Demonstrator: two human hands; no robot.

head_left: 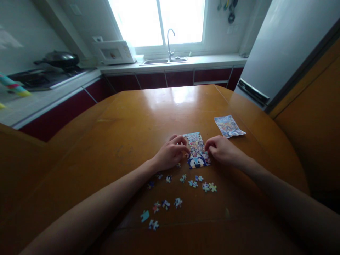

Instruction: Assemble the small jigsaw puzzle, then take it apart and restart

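Note:
A partly assembled jigsaw puzzle [197, 144] lies flat on the wooden table, with a blue cartoon dog's face along its near edge. At its left side is my left hand [174, 152], fingers bent, thumb and forefinger closing at a small puzzle piece [187, 155] by the edge. The fingertips partly cover that piece. My right hand [218, 148] is curled against the puzzle's right edge, its fingertips pressed together there; whether a loose piece is between them is hidden. Nearer me lie several loose pieces, among them a yellowish piece [213, 187] and a teal piece [145, 216].
A creased picture sheet [228, 126] lies on the table [148, 117] beyond my right hand. Across the room are a sink [156, 61], a white microwave [115, 52] and a stove with a dark pan [61, 59]. A fridge [287, 46] stands at the right.

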